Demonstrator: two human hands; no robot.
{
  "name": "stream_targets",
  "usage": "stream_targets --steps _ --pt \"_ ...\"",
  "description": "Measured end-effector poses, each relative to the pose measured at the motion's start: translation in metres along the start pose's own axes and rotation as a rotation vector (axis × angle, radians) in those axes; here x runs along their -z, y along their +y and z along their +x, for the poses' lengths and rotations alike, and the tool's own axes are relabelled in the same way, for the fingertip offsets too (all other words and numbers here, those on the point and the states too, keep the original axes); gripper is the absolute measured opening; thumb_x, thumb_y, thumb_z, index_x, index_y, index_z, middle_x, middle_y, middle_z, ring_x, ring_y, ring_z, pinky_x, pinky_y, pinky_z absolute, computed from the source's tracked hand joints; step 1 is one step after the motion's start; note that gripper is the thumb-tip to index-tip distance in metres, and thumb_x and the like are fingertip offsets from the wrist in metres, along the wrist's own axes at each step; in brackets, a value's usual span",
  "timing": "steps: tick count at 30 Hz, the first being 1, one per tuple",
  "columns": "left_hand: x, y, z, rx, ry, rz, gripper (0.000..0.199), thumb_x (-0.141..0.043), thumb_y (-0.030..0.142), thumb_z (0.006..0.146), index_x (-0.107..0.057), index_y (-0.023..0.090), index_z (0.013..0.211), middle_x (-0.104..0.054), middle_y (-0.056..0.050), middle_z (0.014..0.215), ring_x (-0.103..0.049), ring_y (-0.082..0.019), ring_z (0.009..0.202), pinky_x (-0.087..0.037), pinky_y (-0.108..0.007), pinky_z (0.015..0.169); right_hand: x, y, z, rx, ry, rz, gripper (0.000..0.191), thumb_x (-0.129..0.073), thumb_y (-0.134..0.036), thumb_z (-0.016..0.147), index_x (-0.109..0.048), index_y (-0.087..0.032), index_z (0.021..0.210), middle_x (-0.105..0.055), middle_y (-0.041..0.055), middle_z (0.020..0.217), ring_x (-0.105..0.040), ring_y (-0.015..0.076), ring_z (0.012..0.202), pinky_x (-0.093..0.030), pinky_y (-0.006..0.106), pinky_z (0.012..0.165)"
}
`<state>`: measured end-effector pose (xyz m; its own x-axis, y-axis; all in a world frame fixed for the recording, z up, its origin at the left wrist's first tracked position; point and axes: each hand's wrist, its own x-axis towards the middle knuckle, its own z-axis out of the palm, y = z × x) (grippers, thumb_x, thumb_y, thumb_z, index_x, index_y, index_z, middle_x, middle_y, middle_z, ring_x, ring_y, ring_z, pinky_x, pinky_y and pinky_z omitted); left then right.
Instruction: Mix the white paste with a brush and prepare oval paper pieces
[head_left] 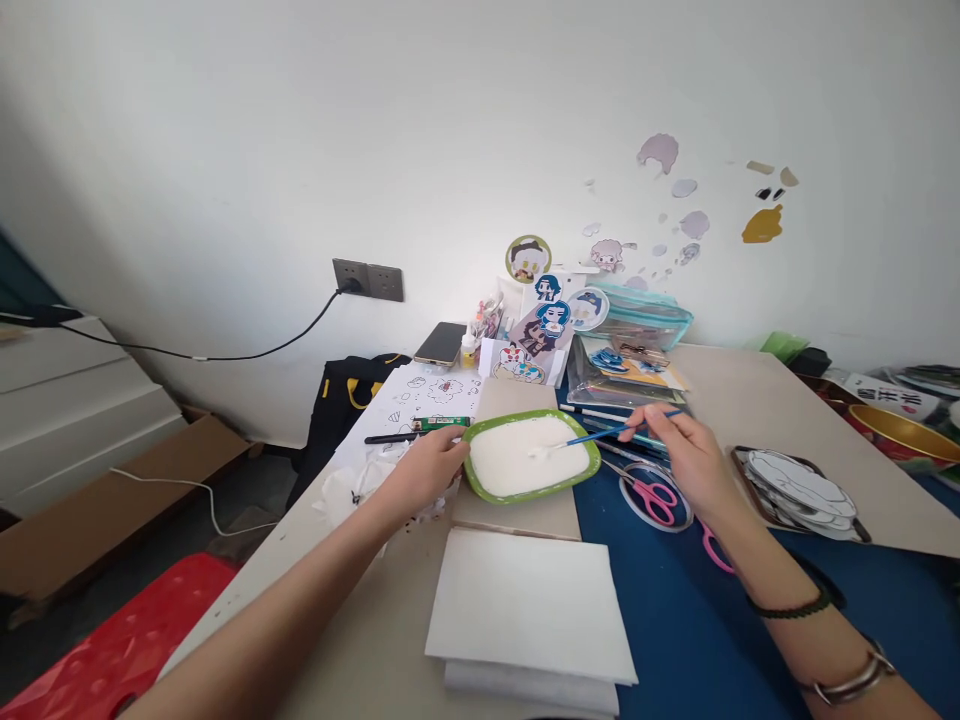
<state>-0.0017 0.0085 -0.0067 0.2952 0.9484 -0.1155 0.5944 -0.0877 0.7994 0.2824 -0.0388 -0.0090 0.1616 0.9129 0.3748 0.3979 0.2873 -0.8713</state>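
A green-rimmed tray [517, 497] with a white filling sits mid-table on a beige board [517, 521]. My left hand [429, 468] grips its left rim, thumb and fingers closed on the edge. In my right hand [681, 447] is a blue paintbrush [600, 437], pinched by its handle and slanting down to the left. The brush's pale tip touches the white filling, near a small raised lump. Pink-handled scissors [655, 500] lie just right of the tray, over a ring-shaped roll. Nearer to me lies a stack of white paper [531, 605].
Stickers and figures [551, 320] stand against the wall behind the tray. A clear pouch [626, 375] lies beside them, and a phone [441, 343] is at the back left. White cut-outs [799, 485] are stacked in a dark tray at right. Crumpled tissue [367, 480] lies left.
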Motion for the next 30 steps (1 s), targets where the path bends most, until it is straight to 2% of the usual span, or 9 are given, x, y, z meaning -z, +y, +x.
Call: stream_targets --steps 1,5,8,12,16,19,22,25,30 --pt "0.000 0.000 0.000 -0.004 -0.001 -0.011 0.022 -0.037 0.029 0.076 -0.056 0.019 0.079 -0.039 0.005 0.050 -0.035 -0.013 0.047 -0.024 -0.025 0.045 -0.001 -0.001 0.000 0.003 0.011 0.005 0.032 -0.048 -0.047 0.087 -0.065 -0.021 0.078 -0.066 0.0036 0.079 -0.059 0.0196 0.084 -0.041 0.032 0.085" --pt "0.001 0.001 -0.001 -0.018 -0.006 -0.049 0.023 -0.039 0.032 0.074 -0.058 0.019 0.076 -0.037 0.005 0.050 -0.035 -0.013 0.046 -0.024 -0.025 0.045 -0.008 -0.003 0.000 0.017 -0.178 0.056 0.033 -0.046 -0.045 0.088 -0.064 -0.020 0.076 -0.065 0.0037 0.078 -0.059 0.0189 0.082 -0.042 0.031 0.083" --pt "0.001 0.001 0.000 -0.027 -0.012 -0.072 0.023 -0.041 0.034 0.073 -0.058 0.019 0.075 -0.037 0.005 0.050 -0.035 -0.013 0.045 -0.025 -0.025 0.045 -0.012 -0.005 0.000 0.013 -0.087 0.086 0.031 -0.047 -0.044 0.089 -0.064 -0.021 0.077 -0.064 0.0023 0.073 -0.058 0.0176 0.080 -0.042 0.029 0.081" --pt "0.001 0.001 0.000 -0.029 -0.019 -0.090 0.024 -0.041 0.034 0.074 -0.058 0.018 0.075 -0.036 0.005 0.050 -0.034 -0.012 0.045 -0.024 -0.024 0.044 -0.015 -0.005 -0.002 -0.001 -0.223 0.114 0.033 -0.045 -0.043 0.090 -0.065 -0.019 0.075 -0.066 0.0036 0.073 -0.058 0.0181 0.080 -0.042 0.030 0.081" --pt "0.001 0.000 0.000 -0.023 -0.025 -0.100 0.024 -0.041 0.034 0.074 -0.059 0.018 0.076 -0.037 0.005 0.051 -0.033 -0.011 0.044 -0.023 -0.024 0.043 -0.016 -0.007 -0.002 -0.014 -0.123 0.156 0.031 -0.048 -0.045 0.087 -0.064 -0.020 0.077 -0.066 0.0030 0.068 -0.059 0.0182 0.075 -0.043 0.031 0.079" --pt "0.001 0.000 0.000 -0.018 -0.031 -0.107 0.025 -0.042 0.036 0.074 -0.059 0.018 0.077 -0.037 0.005 0.052 -0.033 -0.011 0.044 -0.023 -0.023 0.043 -0.018 -0.010 -0.001 -0.010 -0.195 0.141 0.034 -0.048 -0.046 0.087 -0.065 -0.019 0.075 -0.066 0.0040 0.070 -0.059 0.0188 0.077 -0.043 0.031 0.078" --pt "0.000 0.001 0.001 -0.015 -0.036 -0.115 0.027 -0.042 0.038 0.075 -0.060 0.017 0.077 -0.037 0.005 0.052 -0.033 -0.011 0.044 -0.023 -0.023 0.043 -0.021 -0.013 -0.001 -0.015 -0.143 0.152 0.034 -0.048 -0.047 0.087 -0.064 -0.020 0.075 -0.066 0.0037 0.068 -0.059 0.0188 0.075 -0.044 0.032 0.078" --pt "0.000 0.001 0.002 -0.010 -0.041 -0.125 0.027 -0.043 0.038 0.074 -0.060 0.017 0.077 -0.037 0.005 0.051 -0.033 -0.011 0.044 -0.022 -0.024 0.042 -0.023 -0.013 -0.001 -0.003 -0.213 0.128 0.035 -0.047 -0.047 0.087 -0.065 -0.019 0.075 -0.067 0.0054 0.076 -0.059 0.0199 0.082 -0.043 0.032 0.081" --pt "0.000 0.002 0.001 -0.009 -0.064 -0.143 0.026 -0.044 0.035 0.074 -0.061 0.017 0.079 -0.035 0.005 0.050 -0.030 -0.010 0.043 -0.021 -0.024 0.042 -0.023 -0.010 0.000 -0.007 -0.171 0.189 0.033 -0.048 -0.046 0.087 -0.064 -0.019 0.075 -0.065 0.0035 0.069 -0.058 0.0175 0.075 -0.043 0.031 0.077"
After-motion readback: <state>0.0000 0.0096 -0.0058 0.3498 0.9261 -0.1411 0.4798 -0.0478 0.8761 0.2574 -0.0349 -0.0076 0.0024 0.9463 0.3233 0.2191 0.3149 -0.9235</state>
